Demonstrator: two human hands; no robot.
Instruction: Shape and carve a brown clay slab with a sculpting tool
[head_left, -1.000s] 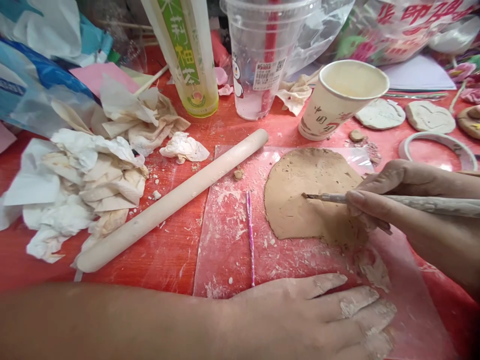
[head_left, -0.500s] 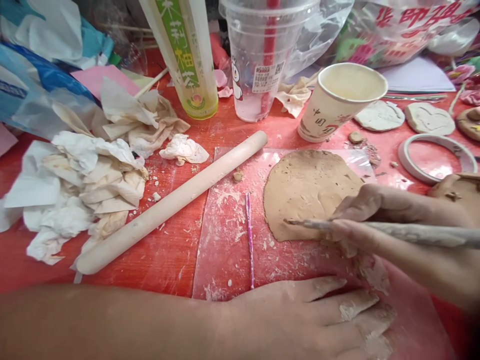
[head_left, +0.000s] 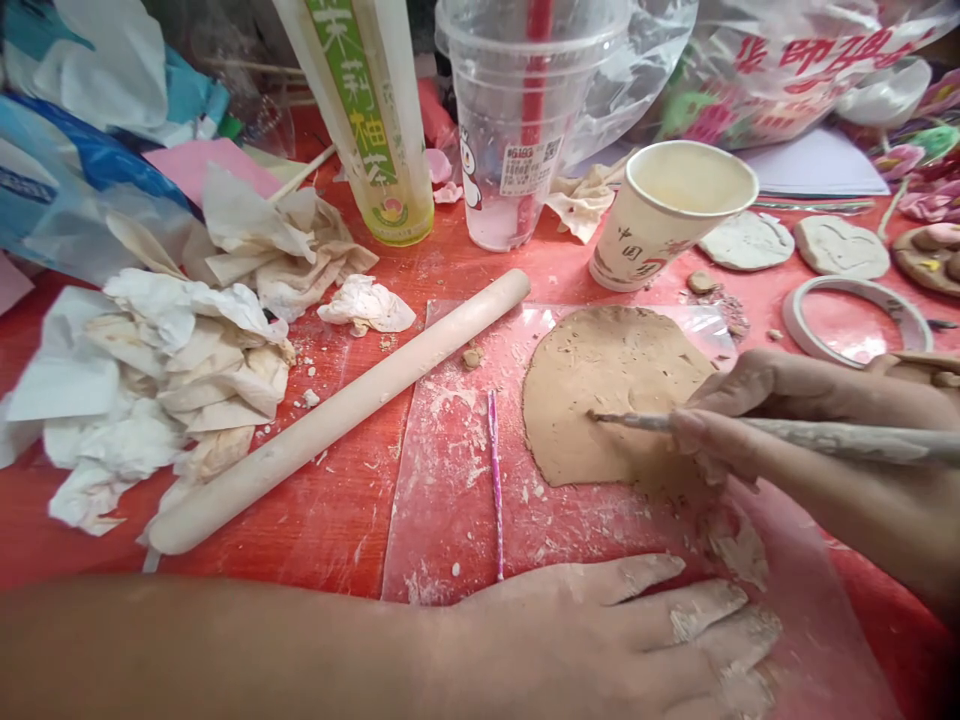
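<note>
A flat slab of brown clay [head_left: 607,390] lies on a clear plastic sheet [head_left: 442,480]. My right hand [head_left: 780,420] is closed in a pen grip round a slim, clay-smeared modelling tool [head_left: 832,438]. The tool's thin, dark tip is over the left middle of the slab, touching it or very near. My left hand [head_left: 637,630] rests palm down, fingers stretched out, on the sheet in front of the slab, with dried clay on its fingers. A thin purple stick [head_left: 496,490] lies just beyond that wrist.
A rolling pin [head_left: 345,410] lies slantwise on the red table [head_left: 330,510]. Crumpled tissues [head_left: 210,370] heap at the left. Behind stand a paper cup [head_left: 652,235], a plastic cup [head_left: 510,150] and a bottle [head_left: 367,130]. A tape roll [head_left: 795,320] and pale clay discs [head_left: 840,247] sit at the right.
The tool's tip has moved slightly right and away from me across the slab, with my right hand. My left hand stays flat. The whole view has shifted a little.
</note>
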